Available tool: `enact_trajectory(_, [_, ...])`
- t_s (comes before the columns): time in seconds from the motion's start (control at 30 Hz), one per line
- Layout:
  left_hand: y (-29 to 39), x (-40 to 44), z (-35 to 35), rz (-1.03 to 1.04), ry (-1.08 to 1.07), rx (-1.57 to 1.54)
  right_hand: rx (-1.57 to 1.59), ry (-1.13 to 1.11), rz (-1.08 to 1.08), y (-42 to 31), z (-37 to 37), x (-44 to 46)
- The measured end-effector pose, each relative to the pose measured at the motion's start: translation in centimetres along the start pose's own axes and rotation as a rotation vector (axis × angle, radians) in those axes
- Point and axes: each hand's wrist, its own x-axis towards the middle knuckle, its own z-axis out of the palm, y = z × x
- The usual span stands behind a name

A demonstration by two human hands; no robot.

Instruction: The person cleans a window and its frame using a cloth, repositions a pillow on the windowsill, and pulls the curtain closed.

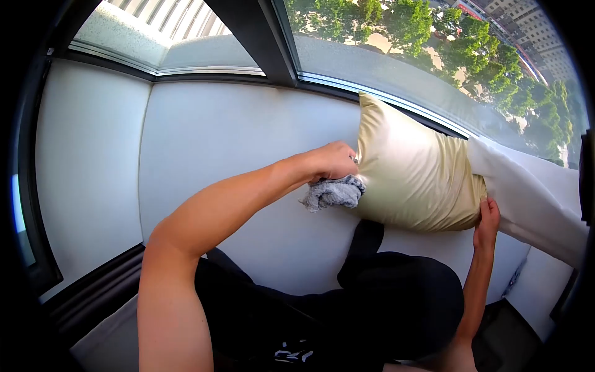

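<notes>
Head view: pillow (415, 167) at 3 o'clock. Left hand (336, 162) clamped on cloth (334, 193), at pillow's 9 o'clock edge; right hand (488, 217) gripping its 4 o'clock corner. Apparent step: positioning pillow; next move calls for steady two-handed support.

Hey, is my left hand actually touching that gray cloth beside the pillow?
Touching. The head view shows it: your left hand is curled over the gray cloth, which bunches out from under the fingers with no gap.
</notes>
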Motion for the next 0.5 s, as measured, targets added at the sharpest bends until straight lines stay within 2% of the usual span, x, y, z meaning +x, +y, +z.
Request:
enact_trajectory(0.03, [-0.5, -1.1, -1.2, 0.045, 0.029, 0.005, -0.003, 0.014, -0.007, -2.0, 1.5, -1.5])
enact_trajectory(0.13, [-2.3, -7.2, -7.7, -0.053, 0.024, 0.003, 0.101, -0.301, 0.004, -5.8, 6.9, -5.4])
enact_trajectory(0.2, [-6.2, -11.0, -11.5, -0.127, 0.127, -0.024, 0.149, -0.481, 0.108, -6.5, 10.6, -6.8])
enact_trajectory(0.33, [-15.3, -18.0, -16.4, -0.282, 0.271, -0.131, 0.033, -1.04, 0.22, -2.9, 18.5, -7.8])
enact_trajectory(0.4, [-20.6, -19.4, -17.2, -0.354, 0.356, -0.202, -0.14, -1.213, 0.207, -2.4, 21.3, -7.7])
enact_trajectory(0.43, [-22.7, -19.7, -17.0, -0.384, 0.376, -0.168, -0.15, -1.175, 0.202, -3.0, 21.5, -7.9])
enact_trajectory(0.5, [-26.5, -20.3, -16.6, -0.373, 0.445, -0.087, -0.462, -1.031, -0.362, -5.3, 20.6, -8.4])
